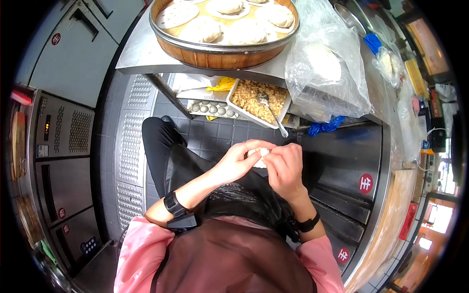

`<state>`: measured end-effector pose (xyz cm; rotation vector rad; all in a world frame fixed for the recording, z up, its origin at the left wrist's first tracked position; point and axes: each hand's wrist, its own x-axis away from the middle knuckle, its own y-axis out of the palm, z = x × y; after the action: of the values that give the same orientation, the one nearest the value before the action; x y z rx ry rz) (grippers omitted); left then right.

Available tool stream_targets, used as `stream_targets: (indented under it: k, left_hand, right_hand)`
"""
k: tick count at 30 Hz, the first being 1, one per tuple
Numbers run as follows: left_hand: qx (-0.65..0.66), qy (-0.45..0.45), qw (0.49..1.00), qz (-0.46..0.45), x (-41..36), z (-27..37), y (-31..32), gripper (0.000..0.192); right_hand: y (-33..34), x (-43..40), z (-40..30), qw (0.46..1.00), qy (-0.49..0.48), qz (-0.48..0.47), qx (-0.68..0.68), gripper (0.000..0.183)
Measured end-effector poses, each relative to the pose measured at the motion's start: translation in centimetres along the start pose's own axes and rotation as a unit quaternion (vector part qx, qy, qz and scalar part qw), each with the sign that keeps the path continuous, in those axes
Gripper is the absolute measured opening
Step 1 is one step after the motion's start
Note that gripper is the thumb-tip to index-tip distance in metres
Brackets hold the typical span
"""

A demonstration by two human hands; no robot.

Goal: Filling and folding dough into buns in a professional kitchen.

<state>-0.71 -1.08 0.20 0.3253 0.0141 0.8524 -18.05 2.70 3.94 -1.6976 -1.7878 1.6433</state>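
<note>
Above my lap, a small piece of pleated white dough [260, 162] is held between both hands. My left hand [238, 160] cups it from the left, with the thumb across its near side. My right hand [286, 166] pinches its right edge with bent fingers, partly hiding it. Beyond my hands, a white tray [246, 116] of crumbly light-brown filling [253, 96] sits below the table top. A metal spoon [272, 112] rests in the filling, its handle over the near rim. Higher up stands a round wooden steamer [220, 56] with several shaped buns [246, 32] on perforated paper rounds.
Clear plastic sheeting [329, 69] covers something white on the steel table [135, 55] and hangs over its edge. A carton of eggs [212, 108] is under the table. Steel cabinets [64, 128] stand at left. A wrapped wooden board [392, 219] lies on the right-hand counter.
</note>
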Motion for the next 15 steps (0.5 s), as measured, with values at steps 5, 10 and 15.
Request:
stream_targets:
  k: [5, 10, 15]
  left_hand:
    - [0.003, 0.028, 0.999, 0.025, 0.0, 0.1, 0.2, 0.031]
    - [-0.035, 0.050, 0.998, 0.033, -0.5, -0.1, 0.2, 0.038]
    - [0.088, 0.027, 0.995, 0.039, 0.0, 2.5, -0.6, 0.031]
  right_hand:
    - [-0.6, -1.0, 0.0, 0.999, 0.023, -0.014, -0.019, 0.012]
    - [-0.5, -0.9, 0.3, 0.999, 0.001, -0.045, -0.002, 0.010]
    - [-0.9, -0.5, -1.0, 0.978, 0.165, 0.018, -0.126, 0.011]
